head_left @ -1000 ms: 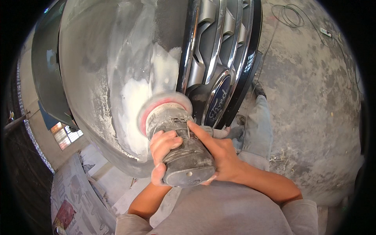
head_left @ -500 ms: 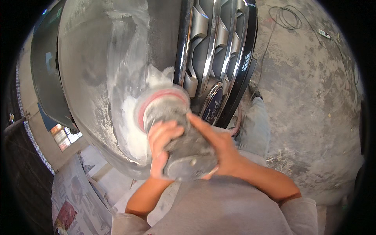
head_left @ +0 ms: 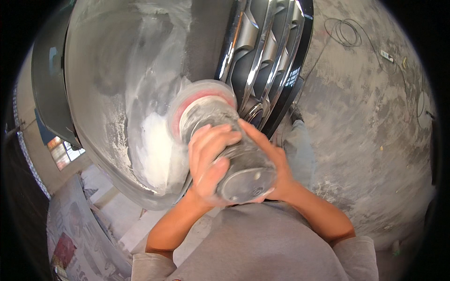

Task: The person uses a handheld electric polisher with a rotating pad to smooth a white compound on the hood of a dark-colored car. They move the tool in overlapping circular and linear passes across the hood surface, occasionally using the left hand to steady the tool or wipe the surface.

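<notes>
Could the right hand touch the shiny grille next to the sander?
Probably yes. The right hand is wrapped around the sander, and the shiny grille sits just beyond its fingers with nothing between them. The hand would have to let go of the sander first.

The round, dust-grey sander point(head_left: 220, 140) is smeared by motion blur, its red-rimmed pad edge indistinct. The left hand point(head_left: 208, 161) and right hand point(head_left: 269, 161) cover most of its body. Small litter beside the thin black cable point(head_left: 349, 35) on the concrete floor point(head_left: 375, 140) is too tiny to identify.
</notes>
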A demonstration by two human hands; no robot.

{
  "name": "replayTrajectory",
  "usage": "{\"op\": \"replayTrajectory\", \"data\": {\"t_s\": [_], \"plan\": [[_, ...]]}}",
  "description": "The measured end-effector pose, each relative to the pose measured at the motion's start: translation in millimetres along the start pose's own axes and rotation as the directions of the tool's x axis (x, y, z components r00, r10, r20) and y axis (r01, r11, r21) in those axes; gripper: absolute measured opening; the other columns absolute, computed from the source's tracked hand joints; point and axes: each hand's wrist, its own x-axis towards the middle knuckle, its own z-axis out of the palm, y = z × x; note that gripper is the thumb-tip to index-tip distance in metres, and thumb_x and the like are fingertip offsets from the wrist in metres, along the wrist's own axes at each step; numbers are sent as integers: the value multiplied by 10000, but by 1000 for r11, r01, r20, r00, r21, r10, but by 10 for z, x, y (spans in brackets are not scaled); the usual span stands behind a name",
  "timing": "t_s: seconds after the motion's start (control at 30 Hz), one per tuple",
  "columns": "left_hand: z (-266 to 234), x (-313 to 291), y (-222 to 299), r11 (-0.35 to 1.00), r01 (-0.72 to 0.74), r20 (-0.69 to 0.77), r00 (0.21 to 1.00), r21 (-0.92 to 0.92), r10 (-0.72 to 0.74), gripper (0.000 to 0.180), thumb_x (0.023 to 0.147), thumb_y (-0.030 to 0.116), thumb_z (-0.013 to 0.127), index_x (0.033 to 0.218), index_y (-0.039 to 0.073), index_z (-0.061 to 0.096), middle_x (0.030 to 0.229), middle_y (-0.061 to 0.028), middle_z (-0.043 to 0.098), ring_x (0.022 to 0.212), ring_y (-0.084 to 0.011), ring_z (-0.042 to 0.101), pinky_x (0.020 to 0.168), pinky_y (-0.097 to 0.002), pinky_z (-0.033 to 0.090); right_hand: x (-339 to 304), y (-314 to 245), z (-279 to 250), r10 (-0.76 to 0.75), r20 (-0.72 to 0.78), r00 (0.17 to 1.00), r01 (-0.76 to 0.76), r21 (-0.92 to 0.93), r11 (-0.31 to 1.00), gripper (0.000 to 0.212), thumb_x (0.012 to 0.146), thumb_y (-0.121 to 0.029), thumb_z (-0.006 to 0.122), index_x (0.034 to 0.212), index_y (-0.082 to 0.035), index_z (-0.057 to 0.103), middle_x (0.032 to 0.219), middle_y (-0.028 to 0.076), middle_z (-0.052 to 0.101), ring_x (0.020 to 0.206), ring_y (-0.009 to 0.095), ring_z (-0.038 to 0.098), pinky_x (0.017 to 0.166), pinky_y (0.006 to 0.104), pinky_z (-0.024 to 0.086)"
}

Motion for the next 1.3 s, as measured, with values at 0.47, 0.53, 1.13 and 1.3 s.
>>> {"op": "replayTrajectory", "data": {"t_s": [0.47, 0.53, 1.13, 1.3], "plan": [[73, 285, -124, 978, 100, -121, 985, -182, -123, 1184, 687, 506, 990, 1575, 163, 287, 1350, -271, 646, 1222, -476, 646, 1068, -675, 426, 305, -295, -269, 89, 25, 996, -86, -94, 992, 1155, 682, -374, 920, 1656, -87, 370, 1377, 252, 688, 1172, 408, 734, 978, 416, 586], [93, 258, -103, 983, 97, -129, 985, -155, -118, 1240, 650, 525, 1004, 1584, 144, 283, 1361, -270, 643, 1228, -473, 644, 1068, -672, 427, 310, -336, -254, 109, 53, 993, -104, -101, 990, 1110, 703, -324, 889, 1658, -95, 372, 1320, 243, 714, 1126, 405, 749, 952, 411, 592], [105, 308, 29, 993, 30, -482, 873, -114, -82, 1176, 646, 502, 1006, 1557, 149, 349, 1367, -235, 655, 1221, -448, 652, 1074, -664, 429, 427, -623, -197, 51, 202, 978, 29, -374, 927, 1110, 677, -355, 922, 1636, -99, 424, 1232, 182, 771, 1163, 332, 756, 984, 433, 603], [219, 425, -125, 970, 26, -410, 903, -242, -126, 1198, 630, 445, 1022, 1564, 136, 338, 1357, -233, 661, 1214, -441, 659, 1072, -661, 434, 549, -642, -344, 92, 148, 985, -62, -193, 979, 1179, 666, -390, 981, 1628, -23, 407, 1507, 174, 623, 1324, 252, 655, 1094, 413, 521]]}}
